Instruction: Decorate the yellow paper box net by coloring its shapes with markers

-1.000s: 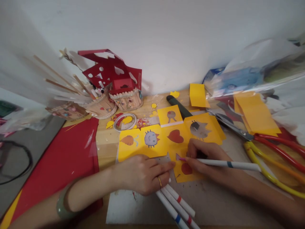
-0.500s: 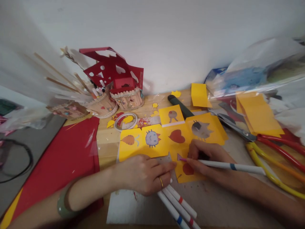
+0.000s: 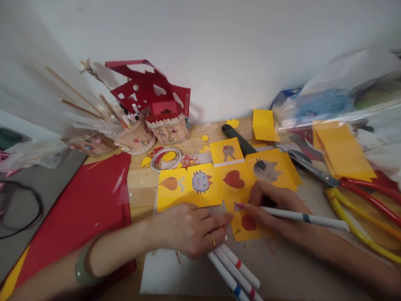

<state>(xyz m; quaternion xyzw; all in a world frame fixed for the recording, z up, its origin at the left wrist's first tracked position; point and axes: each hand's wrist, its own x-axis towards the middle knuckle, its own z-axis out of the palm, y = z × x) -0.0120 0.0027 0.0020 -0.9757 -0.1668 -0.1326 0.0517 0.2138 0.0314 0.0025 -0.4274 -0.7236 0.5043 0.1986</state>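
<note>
My right hand point(image 3: 272, 202) pinches a white felt-tip marker point(image 3: 313, 218) with a teal band. Its pinkish-purple tip touches a small cutout in the yellow card point(image 3: 237, 234), just above a red rounded shape. Closed around several white markers point(image 3: 233, 267) is my left hand point(image 3: 196, 230); their blue, magenta and red-banded ends stick out toward me. Its index finger stretches to the card's left edge. Joined yellow panels above bear a carrot, a smiling crowned face point(image 3: 199, 182), a red heart point(image 3: 233, 179) and a grey spiky-edged figure point(image 3: 266, 170).
Large scissors point(image 3: 332, 180) with red handles lie at right, beside yellow-orange handles point(image 3: 347, 217). A tape roll point(image 3: 166, 159), yellow scraps and a dark green tool point(image 3: 238, 139) lie behind the card. Decorated cups point(image 3: 169, 129) stand at back left; red paper point(image 3: 84, 209) lies left.
The marker tip has shifted very slightly within the cutout, with my right fingers moving a little. My left hand stays in place on the markers and card edge.
</note>
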